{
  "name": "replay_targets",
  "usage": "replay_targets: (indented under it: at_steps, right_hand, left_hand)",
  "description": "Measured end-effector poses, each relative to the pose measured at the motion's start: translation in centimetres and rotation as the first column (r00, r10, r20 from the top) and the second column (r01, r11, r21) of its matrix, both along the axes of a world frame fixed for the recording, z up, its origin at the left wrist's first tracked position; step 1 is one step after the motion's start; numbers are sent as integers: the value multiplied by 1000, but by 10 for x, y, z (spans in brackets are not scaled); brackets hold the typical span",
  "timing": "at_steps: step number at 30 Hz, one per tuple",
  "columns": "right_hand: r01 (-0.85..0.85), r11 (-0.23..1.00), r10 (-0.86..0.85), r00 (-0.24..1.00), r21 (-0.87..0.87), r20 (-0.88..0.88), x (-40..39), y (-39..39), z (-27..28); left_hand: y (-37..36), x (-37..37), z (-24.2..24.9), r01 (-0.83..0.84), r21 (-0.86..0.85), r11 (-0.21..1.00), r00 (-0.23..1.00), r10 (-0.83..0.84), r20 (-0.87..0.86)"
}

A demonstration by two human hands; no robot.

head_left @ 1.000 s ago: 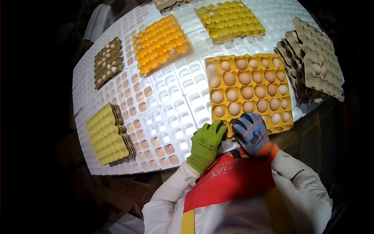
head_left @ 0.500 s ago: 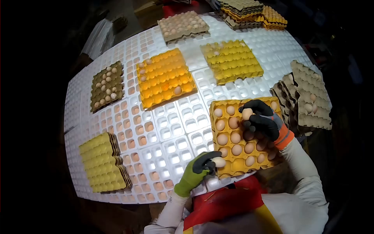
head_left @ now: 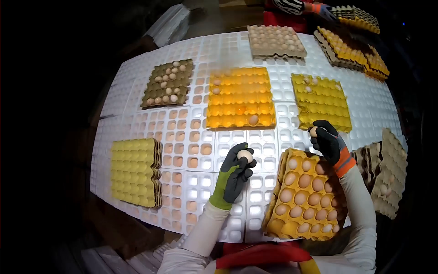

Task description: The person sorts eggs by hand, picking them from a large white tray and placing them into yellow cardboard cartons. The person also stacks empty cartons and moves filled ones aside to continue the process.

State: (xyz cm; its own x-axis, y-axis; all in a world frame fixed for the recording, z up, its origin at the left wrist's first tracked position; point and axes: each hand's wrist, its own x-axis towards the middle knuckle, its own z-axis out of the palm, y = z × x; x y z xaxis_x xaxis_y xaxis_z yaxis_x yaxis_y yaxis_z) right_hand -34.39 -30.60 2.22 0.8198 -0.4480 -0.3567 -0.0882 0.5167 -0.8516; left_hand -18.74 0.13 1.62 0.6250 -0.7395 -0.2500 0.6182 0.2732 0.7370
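My left hand (head_left: 233, 176), in a green and dark glove, is closed around a pale egg (head_left: 245, 156) above the white moulded trays (head_left: 199, 180). In my right hand (head_left: 331, 144), gloved in dark grey and orange, a light brown egg (head_left: 314, 131) is gripped by the fingertips. That hand is over the far edge of a yellow-orange egg tray (head_left: 276, 227) bearing several brown eggs. Just beyond it lies a yellow-green tray (head_left: 323, 101) with a few eggs at its far side.
An orange tray (head_left: 241, 98) and a brown tray (head_left: 159, 86) carry some eggs. Stacked yellow trays (head_left: 133, 171) stand left; grey trays (head_left: 390, 176) lean right. A full tray (head_left: 277, 43) sits at the back. A co-worker's gloved hand (head_left: 325, 11) touches trays at far right.
My left hand has lifted its egg away from the yellow-orange tray, over the white trays. My right hand has moved its egg to that tray's far edge. The view has shifted.
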Motion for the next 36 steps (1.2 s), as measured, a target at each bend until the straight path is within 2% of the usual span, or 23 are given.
replay_targets:
  at_steps: [1,4,6,8,9,12,13,14,16,17,18,19,20,21,22,24,27,28,29,32,34,35,36]
  right_hand:
    - [-45,999,45,999,-19,1,15,5,6]
    - [-133,990,131,990,-44,-51,54,11,1]
    - [-196,974,181,975,-111,-129,81,18,-7]
    - [-252,952,232,964,-175,-128,108,11,-41]
    - [-253,957,246,967,-144,-64,124,7,-61]
    - [-196,917,172,980,-347,-98,177,5,-84]
    - [-219,851,151,973,-478,-177,194,7,-82]
    - [-212,768,175,977,-604,-121,212,3,-97]
    - [-306,668,231,952,-679,-202,228,-1,-97]
    - [-253,593,173,967,-764,-186,228,-2,-96]
    - [-208,509,126,978,-835,-166,224,-3,-96]
    - [-209,532,140,978,-821,-158,214,0,-82]
    - [-264,706,157,963,-657,-219,196,12,-51]
    - [-264,771,197,964,-579,-177,179,13,-41]
    - [-266,804,238,964,-531,-123,158,17,-31]
    - [-270,831,236,963,-487,-131,111,35,1]
    - [-230,771,198,973,-594,-119,37,35,5]
    - [-149,759,117,989,-634,-93,11,39,8]
    - [-132,704,54,990,-698,-133,-11,48,19]
    - [-110,573,-69,981,-812,-181,-71,56,18]
    - [-119,461,-106,977,-879,-188,-97,78,25]
    - [-124,409,-122,974,-904,-189,-106,96,37]
    - [-129,132,-112,983,-983,-144,-112,108,40]
  left_hand:
    - [5,5,-4,-4,-107,994,1000,5,6]
    - [22,14,-12,-154,37,987,976,146,163]
    - [37,22,-19,-184,-39,982,977,187,107]
    - [47,22,-23,-225,43,973,957,212,199]
    - [51,21,-26,-225,82,971,953,201,228]
    - [58,18,-37,-243,63,968,968,238,73]
    - [60,18,-40,-237,38,971,970,234,66]
    - [59,17,-41,-224,40,974,962,214,169]
    - [56,17,-42,-196,57,979,915,162,369]
    - [54,20,-39,-201,-9,979,934,195,300]
    - [52,23,-36,-195,-41,980,937,199,287]
    - [51,27,-31,-181,-107,978,951,202,234]
    - [50,31,-26,-169,-170,971,963,199,180]
    - [48,34,-24,-151,-163,975,958,185,221]
    - [45,35,-22,-124,-159,979,952,163,260]
    - [40,33,-26,-124,-237,963,968,170,185]
    - [32,23,-16,-124,-204,971,964,166,205]
    - [30,18,-10,-94,-182,979,964,135,228]
    - [29,14,-14,-56,-250,967,979,102,177]
    - [32,-1,-8,100,-199,975,995,-97,28]
    - [31,-20,-14,188,-91,978,982,-188,12]
    - [31,-27,-14,321,129,938,930,-338,145]
    - [32,-32,-12,399,355,846,834,-495,244]
